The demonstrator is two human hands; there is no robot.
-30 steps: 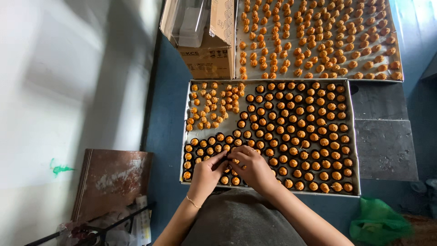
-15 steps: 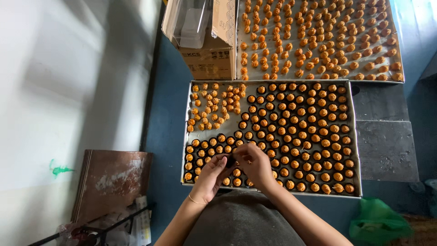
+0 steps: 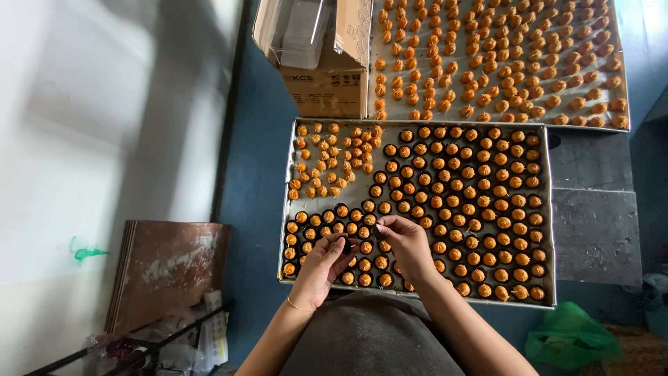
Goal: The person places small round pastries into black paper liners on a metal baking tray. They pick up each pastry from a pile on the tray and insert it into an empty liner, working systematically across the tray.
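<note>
Both hands meet over the near corner of the metal tray [image 3: 550,230]: the left hand [image 3: 321,268] pinches a dark paper cup [image 3: 346,245], while the right hand [image 3: 410,244] closes its fingertips on another small piece that cannot be made out. Cupped orange pastries [image 3: 487,209] fill neat rows; bare ones [image 3: 334,160] wait heaped in the far-left corner

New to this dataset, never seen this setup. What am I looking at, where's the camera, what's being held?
There is no machine: a person works with bare hands, filmed by a camera on their head looking down. The near metal tray holds rows of small orange pastries in dark paper cups, with uncupped ones heaped at its far left corner. A second tray of plain pastries and a cardboard box lie beyond. The left hand pinches a dark cup; the right hand pinches something small I cannot make out.
</note>
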